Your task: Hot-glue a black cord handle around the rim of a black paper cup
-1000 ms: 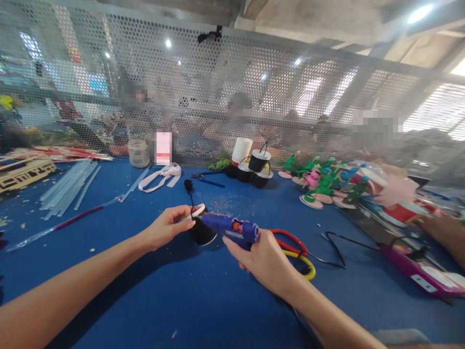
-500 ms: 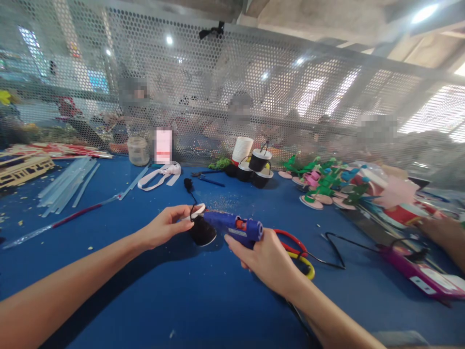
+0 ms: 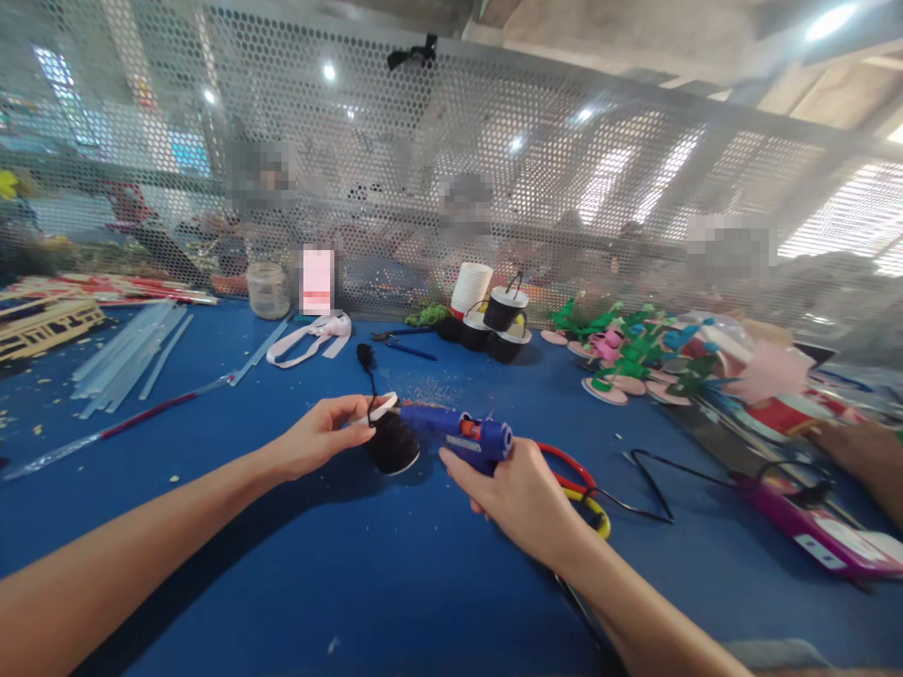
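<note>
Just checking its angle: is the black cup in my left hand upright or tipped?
Tipped: the cup leans in your left hand, its white rim and bottom edge both slanting.

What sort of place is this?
Probably a craft workshop: the right hand holds a glue gun, pale sticks lie on the blue table, and stacked white cups sit near a mesh screen.

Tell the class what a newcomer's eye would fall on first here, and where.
Probably the blue glue gun in the right hand, its nozzle near the white-rimmed black cup in the left hand, at mid-table. Next, perhaps, the green craft figures at right and the perforated screen across the back.
</note>
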`<state>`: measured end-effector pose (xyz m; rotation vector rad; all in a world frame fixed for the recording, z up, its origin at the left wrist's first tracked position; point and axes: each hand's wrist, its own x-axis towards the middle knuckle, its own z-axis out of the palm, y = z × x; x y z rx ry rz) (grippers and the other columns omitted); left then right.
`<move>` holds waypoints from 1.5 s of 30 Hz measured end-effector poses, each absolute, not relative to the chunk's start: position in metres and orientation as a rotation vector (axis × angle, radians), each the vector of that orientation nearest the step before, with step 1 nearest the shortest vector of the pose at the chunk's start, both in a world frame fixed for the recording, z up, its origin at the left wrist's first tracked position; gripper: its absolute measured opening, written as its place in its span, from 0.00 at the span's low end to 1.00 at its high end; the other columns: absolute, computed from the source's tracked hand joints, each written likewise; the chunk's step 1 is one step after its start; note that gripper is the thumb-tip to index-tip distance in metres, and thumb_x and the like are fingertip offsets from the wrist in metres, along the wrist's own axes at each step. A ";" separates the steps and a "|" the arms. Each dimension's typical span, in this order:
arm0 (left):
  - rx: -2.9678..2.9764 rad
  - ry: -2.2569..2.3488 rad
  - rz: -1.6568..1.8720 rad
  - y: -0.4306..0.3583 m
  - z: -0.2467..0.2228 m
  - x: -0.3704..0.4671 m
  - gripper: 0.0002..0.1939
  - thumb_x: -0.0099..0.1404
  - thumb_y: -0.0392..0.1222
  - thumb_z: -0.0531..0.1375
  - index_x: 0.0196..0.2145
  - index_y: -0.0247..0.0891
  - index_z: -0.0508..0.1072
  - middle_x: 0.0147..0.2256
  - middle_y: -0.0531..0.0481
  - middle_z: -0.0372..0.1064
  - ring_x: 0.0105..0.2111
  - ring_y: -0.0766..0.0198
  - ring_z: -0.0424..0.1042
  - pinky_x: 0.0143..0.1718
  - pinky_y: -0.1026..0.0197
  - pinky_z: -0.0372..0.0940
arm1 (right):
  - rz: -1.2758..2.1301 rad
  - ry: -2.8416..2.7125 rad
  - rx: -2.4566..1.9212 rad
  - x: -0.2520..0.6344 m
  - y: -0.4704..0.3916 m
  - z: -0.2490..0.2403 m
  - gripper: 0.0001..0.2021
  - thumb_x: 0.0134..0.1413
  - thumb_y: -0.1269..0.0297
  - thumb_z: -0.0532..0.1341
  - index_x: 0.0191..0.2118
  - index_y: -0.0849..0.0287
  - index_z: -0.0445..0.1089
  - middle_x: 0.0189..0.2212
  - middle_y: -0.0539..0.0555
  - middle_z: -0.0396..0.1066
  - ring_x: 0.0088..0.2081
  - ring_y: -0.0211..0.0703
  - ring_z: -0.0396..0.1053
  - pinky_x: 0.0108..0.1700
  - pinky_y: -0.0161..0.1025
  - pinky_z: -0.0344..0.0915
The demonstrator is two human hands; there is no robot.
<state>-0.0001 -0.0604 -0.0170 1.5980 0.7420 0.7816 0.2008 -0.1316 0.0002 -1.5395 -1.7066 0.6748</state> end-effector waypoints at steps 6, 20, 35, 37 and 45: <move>1.607 0.739 0.771 -0.061 -0.016 -0.001 0.14 0.53 0.43 0.58 0.19 0.36 0.57 0.42 0.45 0.68 0.54 0.53 0.53 0.53 0.52 0.46 | 0.736 -1.703 -1.587 0.199 -0.133 0.004 0.11 0.42 0.60 0.57 0.18 0.59 0.59 0.07 0.45 0.58 0.11 0.34 0.58 0.13 0.31 0.55; 1.603 0.687 0.761 -0.061 -0.015 -0.001 0.14 0.53 0.41 0.59 0.18 0.36 0.56 0.46 0.44 0.66 0.56 0.54 0.51 0.53 0.53 0.45 | 0.928 -1.572 -1.639 0.205 -0.130 0.004 0.12 0.42 0.57 0.57 0.19 0.59 0.60 0.09 0.46 0.59 0.12 0.34 0.59 0.14 0.30 0.57; 1.605 0.680 0.769 -0.059 -0.017 -0.002 0.13 0.54 0.39 0.58 0.19 0.36 0.57 0.47 0.43 0.65 0.56 0.54 0.51 0.53 0.53 0.44 | 0.875 -1.601 -1.582 0.202 -0.133 0.002 0.11 0.41 0.59 0.58 0.18 0.58 0.58 0.08 0.45 0.58 0.11 0.33 0.57 0.12 0.30 0.55; 1.602 0.685 0.763 -0.059 -0.017 -0.002 0.13 0.53 0.39 0.58 0.18 0.35 0.57 0.48 0.43 0.64 0.55 0.53 0.51 0.53 0.52 0.45 | 0.857 -1.631 -1.565 0.201 -0.134 0.003 0.11 0.41 0.59 0.57 0.17 0.59 0.59 0.08 0.45 0.57 0.11 0.32 0.57 0.12 0.29 0.55; 1.605 0.673 0.757 -0.059 -0.016 -0.002 0.13 0.54 0.40 0.58 0.18 0.36 0.56 0.48 0.43 0.64 0.56 0.56 0.51 0.53 0.53 0.45 | 0.918 -1.537 -1.656 0.202 -0.133 0.006 0.12 0.41 0.58 0.58 0.18 0.60 0.60 0.08 0.46 0.59 0.11 0.33 0.58 0.13 0.29 0.56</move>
